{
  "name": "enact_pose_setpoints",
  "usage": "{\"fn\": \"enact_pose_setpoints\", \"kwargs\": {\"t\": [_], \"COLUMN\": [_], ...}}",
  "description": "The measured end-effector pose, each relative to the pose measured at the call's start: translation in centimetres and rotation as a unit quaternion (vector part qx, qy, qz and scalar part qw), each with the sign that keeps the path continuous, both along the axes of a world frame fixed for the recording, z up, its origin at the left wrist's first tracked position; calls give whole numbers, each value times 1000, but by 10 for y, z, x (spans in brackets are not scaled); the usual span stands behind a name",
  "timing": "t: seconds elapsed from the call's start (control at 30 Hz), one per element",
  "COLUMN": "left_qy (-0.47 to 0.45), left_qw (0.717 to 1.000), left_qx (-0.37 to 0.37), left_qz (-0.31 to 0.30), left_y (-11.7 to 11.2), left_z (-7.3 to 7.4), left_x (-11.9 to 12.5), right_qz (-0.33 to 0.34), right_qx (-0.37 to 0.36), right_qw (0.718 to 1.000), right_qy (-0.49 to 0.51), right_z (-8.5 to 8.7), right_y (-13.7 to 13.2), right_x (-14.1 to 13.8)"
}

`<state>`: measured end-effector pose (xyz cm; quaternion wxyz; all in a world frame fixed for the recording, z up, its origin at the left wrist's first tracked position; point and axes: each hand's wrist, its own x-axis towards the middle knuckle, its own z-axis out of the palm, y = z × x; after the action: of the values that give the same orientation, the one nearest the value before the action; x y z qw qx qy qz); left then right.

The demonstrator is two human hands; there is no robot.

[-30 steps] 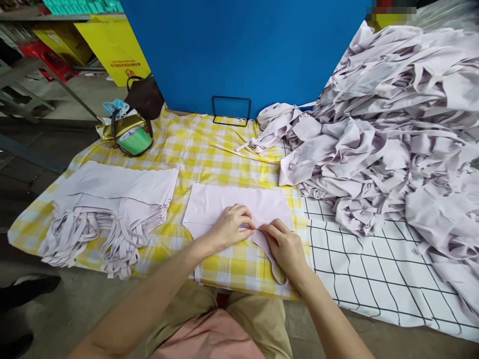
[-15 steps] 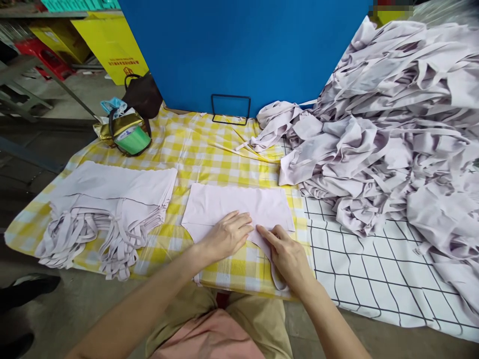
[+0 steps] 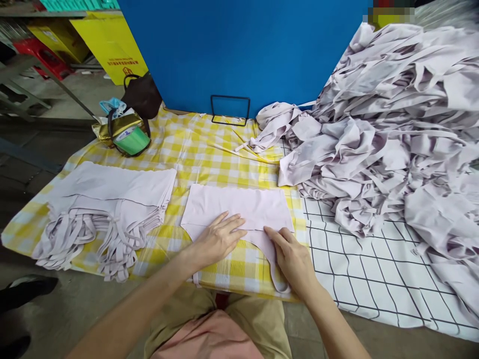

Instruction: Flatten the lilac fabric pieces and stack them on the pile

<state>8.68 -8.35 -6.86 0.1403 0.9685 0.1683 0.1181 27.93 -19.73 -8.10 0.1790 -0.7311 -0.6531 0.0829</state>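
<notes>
A pale lilac garment (image 3: 239, 204) lies spread flat on the yellow checked cloth (image 3: 194, 149) in front of me. My left hand (image 3: 217, 238) rests flat on its lower edge with the fingers stretched out. My right hand (image 3: 294, 259) lies just to the right, fingers extended along the garment's narrow lower part and strap. Neither hand grips the fabric. A neat stack of the same garments (image 3: 108, 199) sits to the left, straps hanging toward me.
A large loose heap of lilac garments (image 3: 389, 129) fills the right side, over a white grid-patterned cloth (image 3: 374, 279). A blue panel (image 3: 239, 45) stands behind, with a black wire stand (image 3: 230, 109) at its foot. A green-and-gold bag (image 3: 127, 134) sits far left.
My left hand has gone from curled fingers pinching the fabric to lying flat and has slid left. My right hand has flattened too and drawn slightly right and toward me.
</notes>
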Motion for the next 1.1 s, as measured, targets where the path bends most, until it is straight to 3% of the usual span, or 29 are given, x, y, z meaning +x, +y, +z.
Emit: {"fn": "enact_pose_setpoints", "kwargs": {"t": [0.2, 0.3, 0.47, 0.7, 0.9, 1.1], "left_qy": [-41, -42, -39, -1, -22, -51], "left_qw": [998, 995, 992, 991, 983, 980], "left_qx": [21, 18, 27, 15, -30, -39], "left_qz": [50, 87, 119, 132, 180, 186], "left_y": [-1, 1, 2, 4, 8, 8], "left_z": [-1, -2, -3, -11, -17, -21], "left_x": [-35, -52, -56, -64, -91, -95], "right_qz": [-113, -112, -37, 39, 35, 14], "right_qx": [2, 1, 23, -76, -75, -31], "right_qw": [981, 979, 997, 985, 980, 984], "right_qy": [158, 169, 66, -149, -181, -174], "right_z": [12, 15, 13, 8, 4, -1], "right_y": [-10, -16, -11, -2, -10, -12], "right_x": [2, 4, -4, -15, -13, -15]}}
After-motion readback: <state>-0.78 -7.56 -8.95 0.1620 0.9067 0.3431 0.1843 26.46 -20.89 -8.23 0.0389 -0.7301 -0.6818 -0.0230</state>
